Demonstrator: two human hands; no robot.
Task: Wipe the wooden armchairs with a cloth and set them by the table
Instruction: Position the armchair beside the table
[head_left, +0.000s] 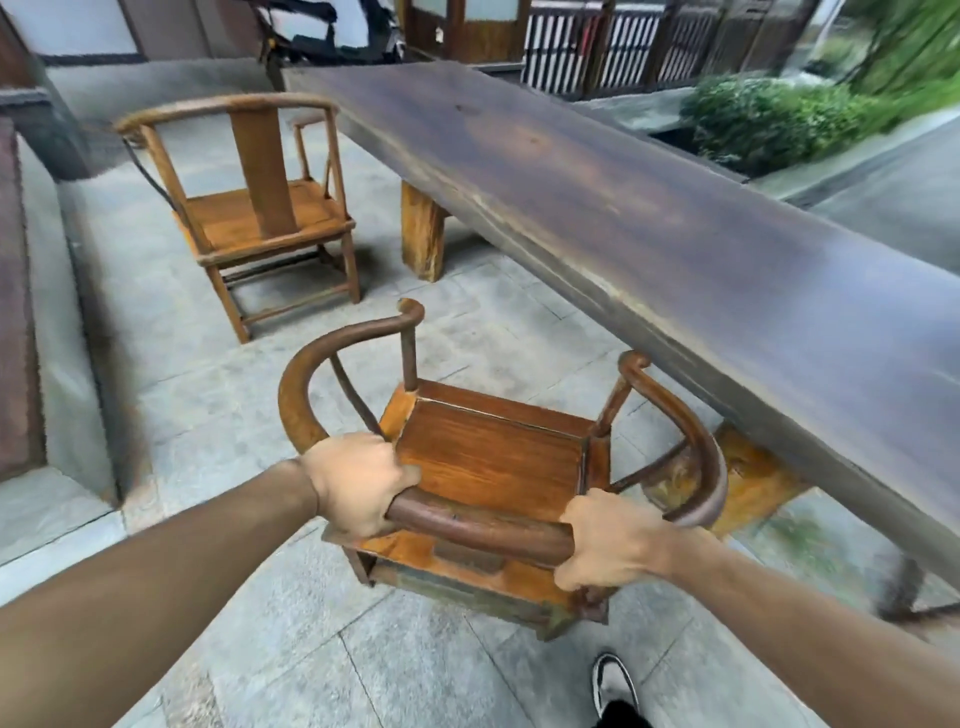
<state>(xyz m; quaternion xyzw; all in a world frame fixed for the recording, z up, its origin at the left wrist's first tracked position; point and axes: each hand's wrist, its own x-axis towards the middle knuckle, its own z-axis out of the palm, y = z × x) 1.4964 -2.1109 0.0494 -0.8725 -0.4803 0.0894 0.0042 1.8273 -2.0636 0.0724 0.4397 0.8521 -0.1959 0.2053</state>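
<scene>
A wooden armchair (488, 457) with a curved horseshoe rail stands right below me, its open front facing the long dark wooden table (649, 218). My left hand (356, 483) grips the rail at its back left. My right hand (608, 540) grips the same rail at its back right. A second wooden armchair (260, 208) stands farther off to the left, beside the table's far end, its back turned to me. No cloth is in view.
The table rests on thick light wooden legs (423, 234). A low grey wall (88, 249) runs along the left. The floor is grey stone tiles (311, 649). My shoe (615, 680) shows at the bottom. Green shrubs (769, 119) grow beyond the table.
</scene>
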